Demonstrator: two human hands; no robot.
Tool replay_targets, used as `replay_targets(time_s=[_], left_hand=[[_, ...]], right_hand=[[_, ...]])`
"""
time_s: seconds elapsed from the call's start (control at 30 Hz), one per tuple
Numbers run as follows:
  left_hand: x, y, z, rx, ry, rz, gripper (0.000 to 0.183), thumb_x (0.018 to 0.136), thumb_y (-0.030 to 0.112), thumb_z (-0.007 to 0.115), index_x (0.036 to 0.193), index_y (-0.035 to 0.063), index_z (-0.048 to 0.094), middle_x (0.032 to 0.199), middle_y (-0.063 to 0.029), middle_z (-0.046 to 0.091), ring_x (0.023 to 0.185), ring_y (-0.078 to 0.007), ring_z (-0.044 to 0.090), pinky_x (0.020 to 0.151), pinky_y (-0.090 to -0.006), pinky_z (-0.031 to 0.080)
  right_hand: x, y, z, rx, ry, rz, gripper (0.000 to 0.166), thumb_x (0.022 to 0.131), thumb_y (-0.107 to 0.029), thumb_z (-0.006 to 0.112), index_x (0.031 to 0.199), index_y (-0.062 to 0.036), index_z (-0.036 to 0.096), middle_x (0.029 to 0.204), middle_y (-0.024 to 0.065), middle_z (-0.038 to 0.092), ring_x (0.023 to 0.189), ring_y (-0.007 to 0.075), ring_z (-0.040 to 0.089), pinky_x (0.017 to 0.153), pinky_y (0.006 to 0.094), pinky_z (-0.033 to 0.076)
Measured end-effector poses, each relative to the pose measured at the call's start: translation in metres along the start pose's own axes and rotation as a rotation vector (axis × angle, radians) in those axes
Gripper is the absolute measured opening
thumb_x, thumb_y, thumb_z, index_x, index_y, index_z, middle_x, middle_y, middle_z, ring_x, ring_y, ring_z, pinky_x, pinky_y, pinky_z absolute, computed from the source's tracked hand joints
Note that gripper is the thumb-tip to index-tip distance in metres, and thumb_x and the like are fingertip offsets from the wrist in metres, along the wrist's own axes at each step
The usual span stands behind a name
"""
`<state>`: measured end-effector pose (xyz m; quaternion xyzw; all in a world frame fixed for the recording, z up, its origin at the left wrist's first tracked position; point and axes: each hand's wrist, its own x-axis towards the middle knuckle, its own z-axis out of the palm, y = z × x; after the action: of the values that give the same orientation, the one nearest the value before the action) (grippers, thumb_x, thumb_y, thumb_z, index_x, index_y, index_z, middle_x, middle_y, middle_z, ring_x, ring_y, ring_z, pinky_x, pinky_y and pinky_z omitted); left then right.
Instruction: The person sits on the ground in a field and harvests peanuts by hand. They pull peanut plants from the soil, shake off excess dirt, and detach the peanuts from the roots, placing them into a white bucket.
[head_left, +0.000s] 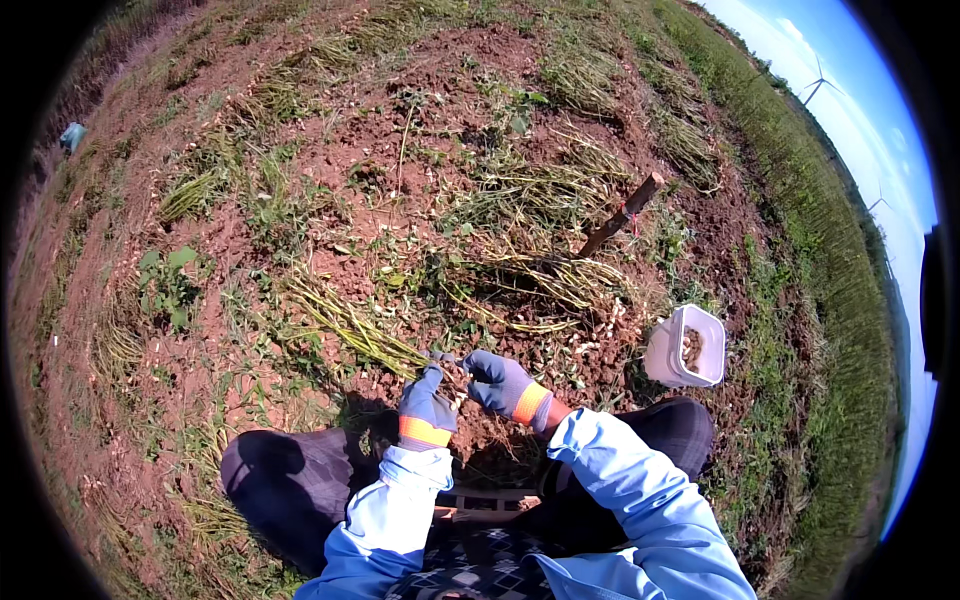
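Observation:
Wearing a grey work glove with an orange cuff, my left hand (426, 401) grips a bundle of pulled peanut plants (352, 326) near the root end. The yellow-green stems stretch away to the upper left. My right hand (499, 384), gloved the same way, is at the roots and pods (454, 382), its fingers bent; whether it pinches a pod is hidden. Right of my hands a white square plastic bucket (664, 351) leans on the soil with peanuts (691, 349) inside. More peanut plants (555, 277) lie just beyond my hands, pods showing at their right end.
A wooden stake (621, 215) with a red tie slants up from the ground beyond the bucket. Cut plants (581, 82) lie in rows over reddish soil (337, 157). My bent knees (285, 480) flank the work. Wind turbines (819, 81) stand far off at right.

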<state>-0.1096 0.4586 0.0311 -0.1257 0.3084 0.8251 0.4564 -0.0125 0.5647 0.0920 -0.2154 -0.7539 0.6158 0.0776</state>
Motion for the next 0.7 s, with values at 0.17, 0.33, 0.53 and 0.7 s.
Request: replay_targets(time_s=[0.17,0.33,0.53,0.7], left_hand=[[-0.002,0.007,0.005,0.036,0.044,0.055,0.02,0.087,0.009,0.047,0.104,0.0018,0.054,0.095,-0.0074,0.059,0.088,-0.0192,0.056,0.08,-0.0317,0.046],[-0.009,0.006,0.017,0.017,0.008,0.093,0.019,0.085,0.007,0.048,0.103,0.002,0.055,0.096,-0.0069,0.059,0.087,-0.019,0.056,0.077,-0.032,0.047],[0.002,0.003,-0.006,0.048,0.042,0.094,0.021,0.085,0.008,0.048,0.104,0.0021,0.055,0.097,-0.006,0.058,0.087,-0.018,0.056,0.078,-0.032,0.047],[0.003,0.0,-0.001,0.026,0.044,0.163,0.021,0.084,0.005,0.049,0.104,0.0021,0.055,0.097,-0.006,0.058,0.087,-0.0178,0.056,0.078,-0.0315,0.046]], right_hand=[[-0.004,-0.014,0.008,-0.178,0.159,-0.095,0.018,0.077,-0.007,0.057,0.089,-0.0005,0.046,0.07,0.0154,0.053,0.061,0.0254,0.048,0.06,0.0314,0.042],[0.0,0.001,0.003,-0.049,0.091,-0.148,0.026,0.076,0.0,0.055,0.102,-0.0006,0.049,0.074,0.0008,0.052,0.069,0.0069,0.046,0.062,0.0224,0.041],[0.002,-0.005,0.001,-0.214,0.049,-0.188,0.024,0.073,-0.004,0.057,0.095,0.0005,0.052,0.077,0.0172,0.055,0.07,0.0297,0.053,0.064,0.0323,0.043],[-0.001,-0.001,0.012,-0.278,0.201,-0.182,0.022,0.076,0.0,0.05,0.098,0.0003,0.052,0.07,0.0058,0.049,0.064,0.0121,0.047,0.058,0.0268,0.042]])
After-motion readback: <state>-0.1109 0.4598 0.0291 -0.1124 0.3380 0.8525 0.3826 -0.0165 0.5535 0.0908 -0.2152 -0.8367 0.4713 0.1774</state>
